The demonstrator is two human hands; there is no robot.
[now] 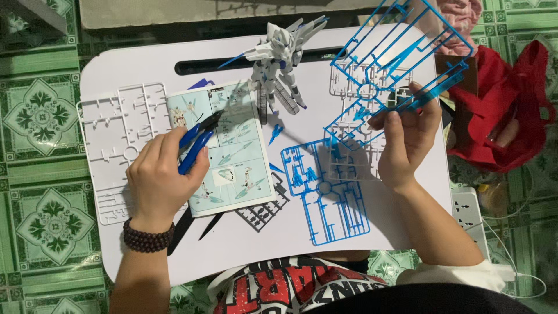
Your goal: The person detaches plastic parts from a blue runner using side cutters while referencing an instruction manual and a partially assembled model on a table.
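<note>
Left hand (160, 177) is closing around blue-handled side cutters (197, 142), fingers wrapped on the grips, dark blades pointing up and right over the open instruction booklet (232, 145); the hand is resting on the booklet's left edge, likely to keep the tool ready while the page stays readable. Right hand (407, 142) is pinching a translucent blue plastic parts frame (401, 55) by its lower edge, thumb and fingers shut on the runner, lifting it clear of the white lap-desk surface (407, 203) and tilting it toward the camera, probably to read the parts against the light. A second blue parts frame (325, 197) is lying flat on the surface just below the raised one. A white parts frame (119, 134) is lying at the left, partly under the booklet, and a grey frame (264, 209) is poking out at the booklet's lower right corner. A white and blue robot model figure (279, 58) is lying near the surface's top slot. A red bag (505, 110) is sitting on the green tiled floor (40, 116), right.
</note>
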